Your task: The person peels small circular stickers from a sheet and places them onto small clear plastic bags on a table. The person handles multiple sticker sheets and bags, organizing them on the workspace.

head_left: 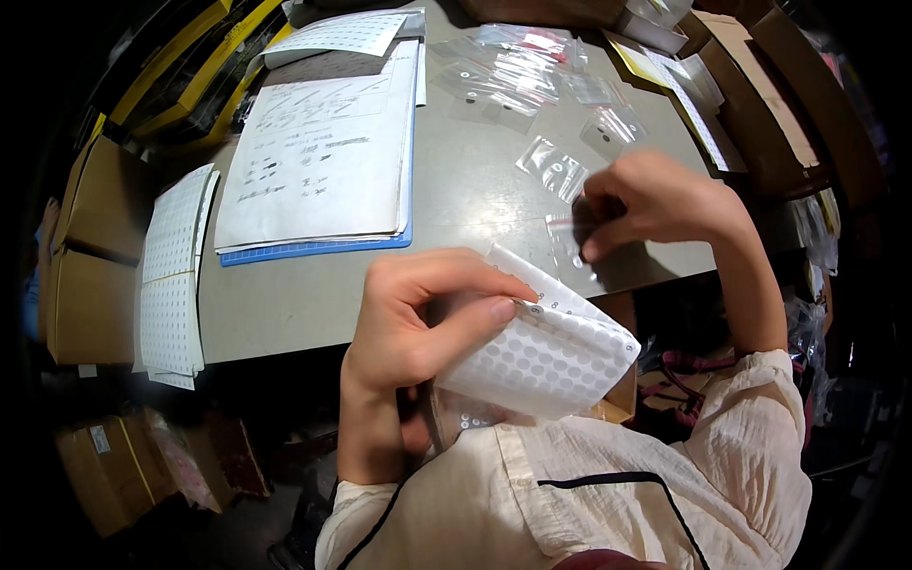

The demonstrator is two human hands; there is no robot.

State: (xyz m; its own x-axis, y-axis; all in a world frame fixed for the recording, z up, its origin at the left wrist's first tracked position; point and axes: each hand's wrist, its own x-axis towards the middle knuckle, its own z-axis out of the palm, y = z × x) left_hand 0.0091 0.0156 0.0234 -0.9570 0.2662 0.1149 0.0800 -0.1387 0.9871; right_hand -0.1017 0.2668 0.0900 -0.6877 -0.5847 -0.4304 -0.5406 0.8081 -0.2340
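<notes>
My left hand pinches a folded sheet of round stickers between thumb and fingers, in front of the table edge. The sheet is white with rows of grey dots, and its upper part is bent back. At the table's front edge, my right hand is curled, with its fingertips on the right side of a small clear zip bag. Its grip is partly hidden by the hand. Another zip bag with a round white sticker lies just beyond.
A pile of zip bags covers the far middle of the grey table. Written papers rest on a blue board at left, beside banded sticker sheets. Cardboard boxes stand off the left edge; an open carton stands far right.
</notes>
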